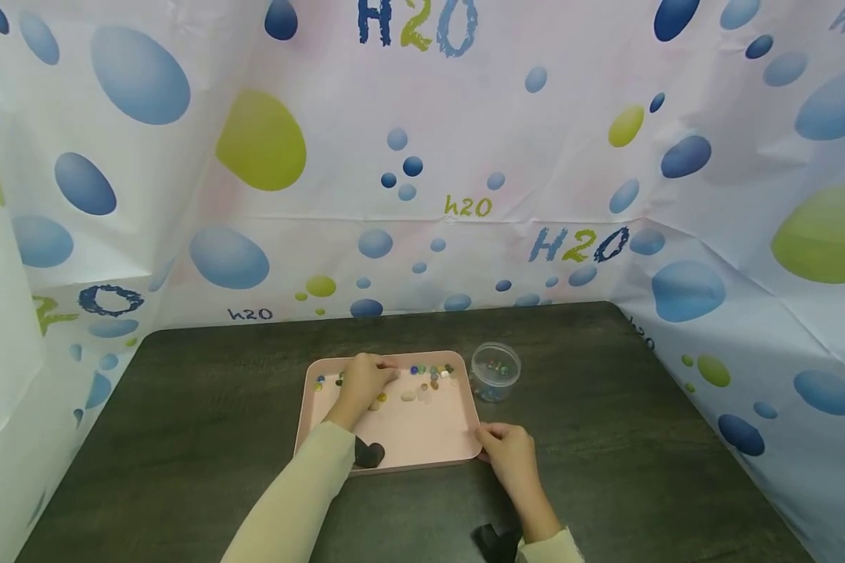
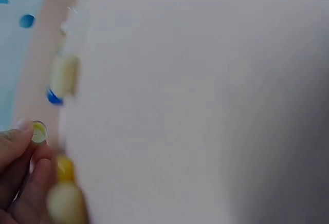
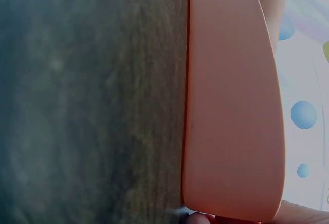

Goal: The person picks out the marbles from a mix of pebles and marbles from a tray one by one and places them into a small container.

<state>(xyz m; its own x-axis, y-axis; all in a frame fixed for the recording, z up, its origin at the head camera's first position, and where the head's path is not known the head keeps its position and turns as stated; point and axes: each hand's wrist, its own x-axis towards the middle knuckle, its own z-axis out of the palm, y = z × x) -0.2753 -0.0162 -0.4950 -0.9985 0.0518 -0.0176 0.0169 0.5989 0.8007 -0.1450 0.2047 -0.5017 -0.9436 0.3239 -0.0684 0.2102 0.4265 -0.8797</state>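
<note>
My left hand [image 1: 361, 385] reaches over the pink tray [image 1: 422, 438] near its back edge. In the left wrist view its thumb and finger pinch a clear glass marble [image 2: 39, 132] with a yellow swirl. Close by lie a yellow marble [image 2: 65, 168] and pale pebbles [image 2: 65, 203], slightly blurred. My right hand [image 1: 510, 457] grips the tray's front right corner, thumb at the rim and fingers low against the outside. The right wrist view is mostly filled by the tray's outer wall [image 3: 234, 106].
A clear round plastic tub [image 1: 494, 392] with small marbles inside stands beyond the tray's right edge. Inside the tray, colored marbles [image 1: 422, 370] line the back, with pebbles [image 1: 409, 396] in front of them. Everything rests on a dark wooden table [image 1: 605, 438] against a patterned curtain [image 1: 422, 266].
</note>
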